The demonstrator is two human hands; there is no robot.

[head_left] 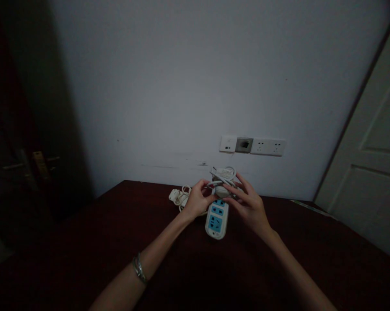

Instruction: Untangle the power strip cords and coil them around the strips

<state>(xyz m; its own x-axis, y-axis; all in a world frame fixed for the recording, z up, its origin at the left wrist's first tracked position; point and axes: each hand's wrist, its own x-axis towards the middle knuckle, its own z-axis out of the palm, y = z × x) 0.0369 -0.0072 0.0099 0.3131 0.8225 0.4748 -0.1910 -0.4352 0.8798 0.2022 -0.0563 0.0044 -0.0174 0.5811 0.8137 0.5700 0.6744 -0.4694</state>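
Observation:
A white power strip [210, 233] with blue sockets hangs just above or rests on the dark table; I cannot tell which. Its grey-white cord [225, 185] is bundled in loops at the strip's far end. My left hand [197, 202] pinches the bundle from the left, thumb and fingers closed at its edge. From the right, my right hand [251, 208] grips the same loops with bent fingers. Part of the strip is hidden beneath the cord. Left of my left hand lies a second white power strip [174, 195] with its own cord coiled over it.
The dark red table [143, 224] runs up to a pale wall [169, 95]. Wall sockets [268, 147] sit behind my right hand. A flat strip-like item [311, 208] lies along the back right edge. A white door [369, 142] stands right, a dark door with a handle [41, 165] left.

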